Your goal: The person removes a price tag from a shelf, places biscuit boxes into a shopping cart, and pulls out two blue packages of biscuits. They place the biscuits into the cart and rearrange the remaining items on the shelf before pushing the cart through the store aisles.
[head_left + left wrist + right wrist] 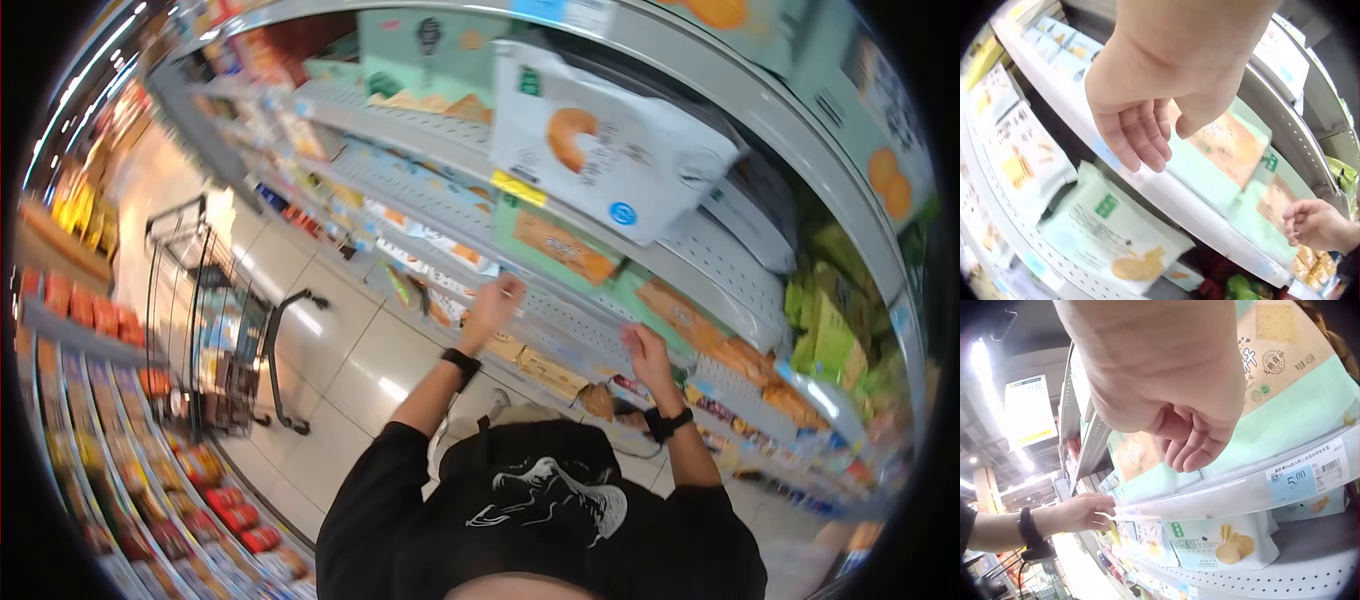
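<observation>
My left hand (493, 310) hovers before the shelves, its fingers loosely bent around nothing. In the left wrist view, that hand (1147, 112) overlaps the shelf edge, between a mint-green cracker bag (1116, 231) below and a green-and-brown biscuit packet (1229, 147) above. To its right, my right hand (650, 355) is raised, and no item shows in it. The right wrist view has the right hand (1179, 431) with softly curled fingers in front of green biscuit packs (1291, 387), just above a price label (1297, 481). Both wrists wear black bands.
A large white snack bag (610, 140) stands on the upper shelf, close above the hands. A wire shopping cart (205, 320) with goods inside is on the tiled floor (370, 360) at left. Beyond it, another shelf (130, 480) holds red and yellow packs.
</observation>
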A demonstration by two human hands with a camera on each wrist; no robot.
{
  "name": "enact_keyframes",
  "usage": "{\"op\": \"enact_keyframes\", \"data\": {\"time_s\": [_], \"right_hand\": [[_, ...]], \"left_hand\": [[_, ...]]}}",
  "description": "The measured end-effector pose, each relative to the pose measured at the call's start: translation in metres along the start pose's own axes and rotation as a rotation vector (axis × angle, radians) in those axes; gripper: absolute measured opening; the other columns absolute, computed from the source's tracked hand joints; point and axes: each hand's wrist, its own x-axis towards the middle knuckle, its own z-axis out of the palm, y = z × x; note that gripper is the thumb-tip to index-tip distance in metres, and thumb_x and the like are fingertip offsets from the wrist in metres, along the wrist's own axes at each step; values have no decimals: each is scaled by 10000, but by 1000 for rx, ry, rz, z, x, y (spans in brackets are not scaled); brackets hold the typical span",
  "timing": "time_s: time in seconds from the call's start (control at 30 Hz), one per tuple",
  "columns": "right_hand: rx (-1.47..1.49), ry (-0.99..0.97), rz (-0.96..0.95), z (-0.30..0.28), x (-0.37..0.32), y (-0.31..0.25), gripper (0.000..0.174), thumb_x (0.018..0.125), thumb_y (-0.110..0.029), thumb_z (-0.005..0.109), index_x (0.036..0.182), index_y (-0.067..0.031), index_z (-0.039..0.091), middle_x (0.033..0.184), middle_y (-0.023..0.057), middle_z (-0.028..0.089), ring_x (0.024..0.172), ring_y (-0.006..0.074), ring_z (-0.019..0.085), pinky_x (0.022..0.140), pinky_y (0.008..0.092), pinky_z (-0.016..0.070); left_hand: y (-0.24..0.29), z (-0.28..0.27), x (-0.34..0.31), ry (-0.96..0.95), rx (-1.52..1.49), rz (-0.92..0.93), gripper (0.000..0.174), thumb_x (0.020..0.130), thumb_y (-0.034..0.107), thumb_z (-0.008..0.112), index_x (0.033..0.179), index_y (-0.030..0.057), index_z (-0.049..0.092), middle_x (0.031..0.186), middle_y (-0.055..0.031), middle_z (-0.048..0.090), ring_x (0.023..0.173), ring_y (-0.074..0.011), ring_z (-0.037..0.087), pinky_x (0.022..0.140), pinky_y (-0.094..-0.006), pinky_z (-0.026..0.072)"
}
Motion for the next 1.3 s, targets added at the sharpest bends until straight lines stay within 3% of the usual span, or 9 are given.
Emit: {"op": "enact_keyframes", "data": {"time_s": [0.2, 0.27, 0.33, 0.47, 0.6, 0.77, 0.83, 1.1, 1.3], "right_hand": [[162, 356, 107, -5, -9, 10, 346, 812, 102, 415, 1067, 4, 627, 904, 94, 679, 831, 189, 653, 741, 285, 504], [-24, 879, 7, -6, -23, 22, 354, 799, 102, 419, 1067, -1, 626, 961, 93, 661, 882, 187, 634, 775, 288, 491], [-70, 1053, 104, -23, -37, 13, 365, 787, 104, 418, 1072, 0, 622, 1037, 109, 641, 953, 182, 611, 805, 293, 483], [-200, 1072, 65, -26, -37, -44, 365, 784, 105, 433, 1087, 6, 610, 1072, 134, 625, 975, 225, 608, 816, 304, 481], [-218, 595, -62, 6, -2, -92, 334, 824, 62, 531, 1145, 2, 599, 1119, 198, 607, 1037, 341, 600, 854, 352, 491], [-31, 546, 14, 38, 38, -85, 434, 854, 30, 552, 1283, 10, 493, 1213, 204, 582, 1161, 329, 576, 924, 375, 491], [28, 564, 27, 50, 55, -70, 476, 858, 24, 555, 1322, 17, 448, 1244, 208, 567, 1193, 323, 565, 945, 379, 488], [391, 629, 156, 72, 97, -70, 484, 850, -9, 600, 1291, 55, 412, 1306, 205, 499, 1172, 300, 573, 935, 369, 496], [510, 678, 290, 71, 106, -73, 433, 862, 2, 571, 1259, 76, 417, 1226, 188, 523, 1012, 238, 643, 841, 312, 534]], "left_hand": [[27, -72, 59, 145, 68, 203, 419, 814, 182, 742, 1165, 24, 575, 1091, -167, 650, 837, -268, 672, 691, -347, 546], [38, -72, 67, 36, 134, 128, 556, 790, 195, 766, 1253, 23, 510, 1203, -179, 577, 934, -315, 646, 752, -364, 551], [43, -66, 73, 141, 188, 386, 584, 782, 197, 772, 1269, 31, 497, 1181, -164, 575, 938, -320, 641, 790, -368, 544], [54, -83, 72, 156, 228, 527, 506, 801, 147, 746, 1246, 44, 529, 1138, -148, 592, 960, -292, 640, 818, -370, 533], [26, -185, 71, -43, 122, 411, 213, 845, 34, 665, 1055, 11, 640, 959, -132, 653, 854, -246, 673, 728, -338, 549], [1, -311, 79, -173, 451, 442, 132, 855, 11, 638, 982, -21, 655, 914, -155, 668, 794, -250, 686, 694, -310, 545], [11, -328, 83, -179, 471, 257, 121, 854, 4, 636, 968, -27, 660, 905, -170, 663, 780, -265, 680, 706, -309, 543], [82, -164, 85, -100, 245, 622, 218, 828, 26, 653, 1044, 8, 641, 989, -158, 647, 905, -336, 642, 780, -387, 533], [160, -43, 60, -211, 245, 1171, 309, 729, 32, 675, 1035, 71, 649, 1108, -108, 627, 1027, -322, 593, 871, -437, 480]]}}
